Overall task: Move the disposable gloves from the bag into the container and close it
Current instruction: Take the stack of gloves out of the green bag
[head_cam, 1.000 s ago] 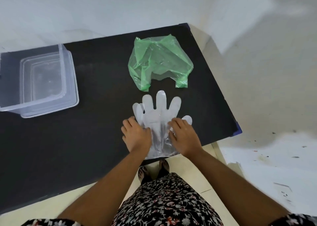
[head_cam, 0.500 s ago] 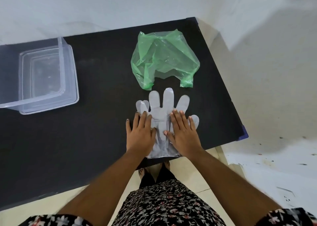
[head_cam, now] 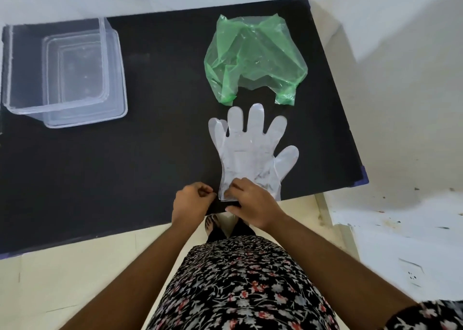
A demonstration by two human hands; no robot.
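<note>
Clear disposable gloves point(head_cam: 250, 149) lie flat in a stack on the black table point(head_cam: 155, 154), fingers pointing away from me. My right hand point(head_cam: 250, 204) pinches the cuff end at the stack's near edge. My left hand point(head_cam: 193, 202) is curled shut just left of the cuff, apart from the gloves, with nothing seen in it. A crumpled green plastic bag point(head_cam: 253, 56) lies beyond the gloves' fingertips. The clear plastic container point(head_cam: 22, 64) sits at the table's far left, overlapping its clear lid point(head_cam: 120, 84).
The table's near edge runs just under my hands and its right edge is close to the gloves' thumb. Pale floor lies to the right and below. My feet show under the table edge.
Both hands have slid back from lying flat on the gloves' palm to the cuff end. The left hand came off the gloves and curled shut; the right hand now pinches the cuff.
</note>
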